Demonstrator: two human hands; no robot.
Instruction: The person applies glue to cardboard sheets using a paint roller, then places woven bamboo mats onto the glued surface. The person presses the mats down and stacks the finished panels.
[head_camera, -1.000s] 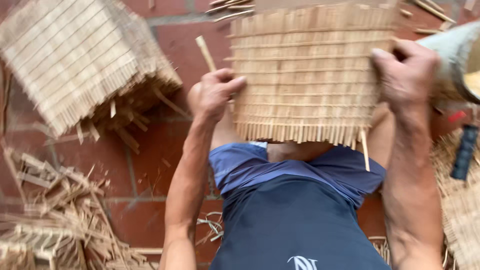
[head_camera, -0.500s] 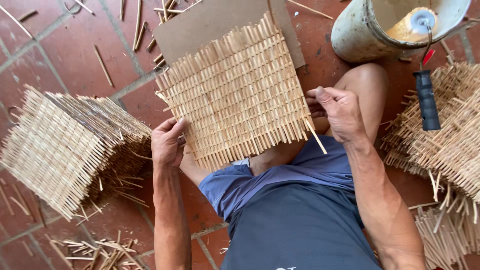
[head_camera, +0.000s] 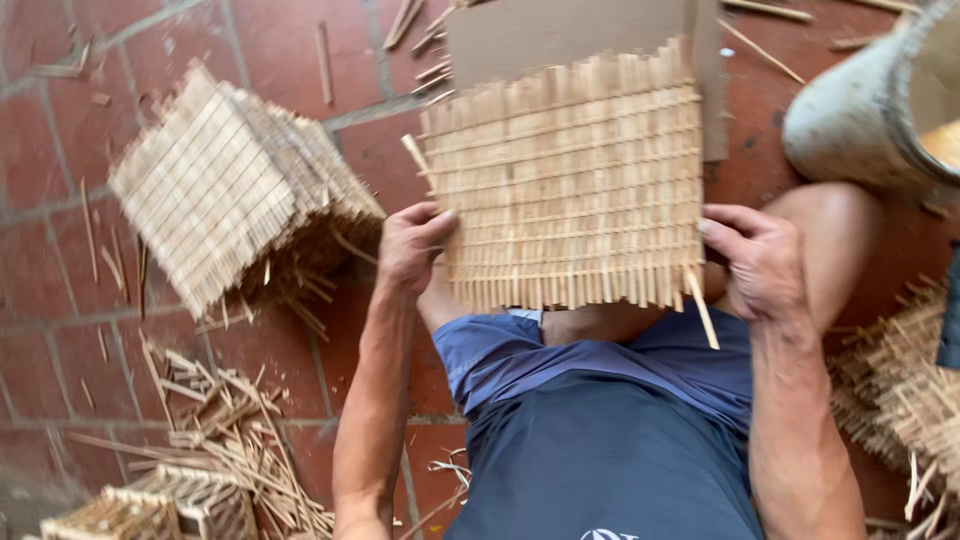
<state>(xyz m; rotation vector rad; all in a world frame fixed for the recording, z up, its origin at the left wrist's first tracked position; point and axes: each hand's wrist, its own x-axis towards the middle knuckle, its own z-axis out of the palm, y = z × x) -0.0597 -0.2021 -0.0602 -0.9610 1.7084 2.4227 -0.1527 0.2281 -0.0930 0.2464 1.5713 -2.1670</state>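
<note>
Item in hand: woven bamboo panel (head_camera: 570, 180), flat and roughly square, pale slats crossed by thin horizontal strips, loose ends fringing its lower edge; held above the person's lap and bent knee, in front of a sheet of brown cardboard (head_camera: 560, 35) lying on the floor.
Left hand (head_camera: 412, 245): grips the panel's lower left edge, thumb on the front face, fingers curled behind and out of sight.
Right hand (head_camera: 762, 262): clasps the lower right edge, fingers bent together around the side, thumb towards the face; a loose bamboo sliver (head_camera: 702, 312) hangs down just beside it.
Seat and dress: blue shorts (head_camera: 590, 420), bare knee raised to the right.
Floor: red brick tiles (head_camera: 60, 150), strewn with offcuts.
Left of panel: finished woven bamboo box (head_camera: 225, 180), tilted, well apart from the hands.
Lower left: heap of bamboo scraps (head_camera: 220, 440) and a small woven frame (head_camera: 150, 510).
Upper right: pale stained bucket (head_camera: 870, 110), lying on its side.
Right edge: further woven bamboo pieces (head_camera: 915, 390), partly cut off.
</note>
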